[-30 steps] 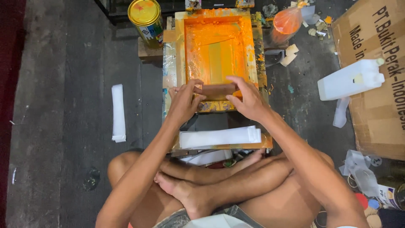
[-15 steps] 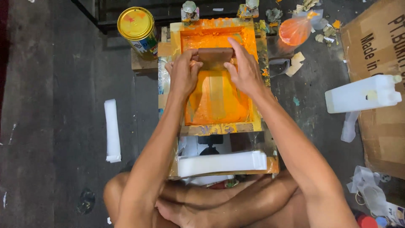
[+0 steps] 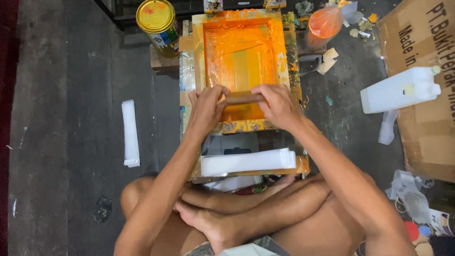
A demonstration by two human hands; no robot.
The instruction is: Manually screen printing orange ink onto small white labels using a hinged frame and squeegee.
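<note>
From the head camera, looking down over crossed bare legs on a dark floor (image 3: 61,118), both hands close on a brown wooden squeegee (image 3: 242,97) that lies crosswise in the near part of an orange-stained printing screen frame (image 3: 241,66). The left hand (image 3: 207,110) wraps its fingers round the left end of the squeegee in a firm grip, and the right hand (image 3: 277,105) curls over the right end the same way, so only the middle of the handle shows between them. The squeegee's lower edge sits in wet orange ink, close to the frame's near rail. The frame rests on a low printing surface (image 3: 186,71) smeared with paint. Just nearer the person, a stack of white sheets (image 3: 246,162) lies across the same stand. A yellow-lidded can (image 3: 158,21) stands beside the frame's far left corner, and a clear bag of orange ink (image 3: 324,22) sits near its far right corner. A white strip (image 3: 130,132) lies on the floor well to the left, and a white plastic jug (image 3: 400,89) lies on its side to the right, against a cardboard box (image 3: 426,80).
</note>
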